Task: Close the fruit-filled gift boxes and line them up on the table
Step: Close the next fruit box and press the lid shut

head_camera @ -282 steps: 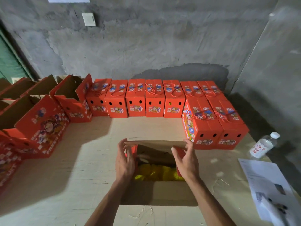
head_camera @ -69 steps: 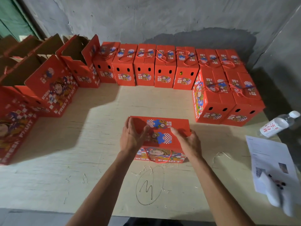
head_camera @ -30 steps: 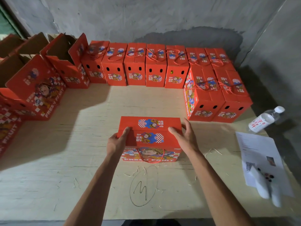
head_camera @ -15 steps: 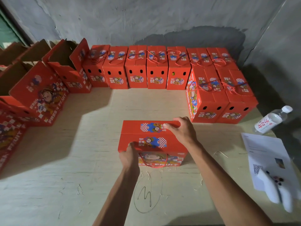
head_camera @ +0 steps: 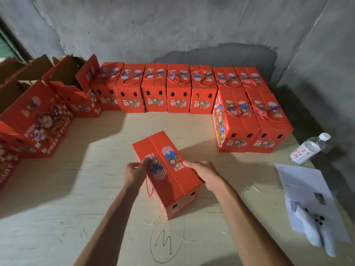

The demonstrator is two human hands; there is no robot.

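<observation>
Both forearms reach in from the near edge of the table (head_camera: 57, 217), bare, elbows out of frame. Left hand (head_camera: 135, 172) sits at the left long edge of the closed gift box (head_camera: 169, 175), fingers curled, pinching at the lid edge where the red cord handle (head_camera: 148, 187) hangs down. Right hand (head_camera: 204, 173) lies over the box's right edge, fingers bent round it, thumb on the lid. The box is between the two hands, turned diagonally, lid flaps shut, two slots on its near end. Beyond the hands, a row of closed boxes (head_camera: 155, 89) along the wall; two more closed boxes (head_camera: 251, 120) ahead of the right hand. Ahead-left of the left hand, open boxes (head_camera: 38, 116), side print reads "FRESH FRUIT". Right of the right hand: water bottle (head_camera: 307, 148) with red characters, unreadable to me, printed sheet (head_camera: 307, 194) with a QR code, white controller (head_camera: 315, 229) on it. Near the wrists, a circled pen scribble (head_camera: 167, 240) on the tabletop
</observation>
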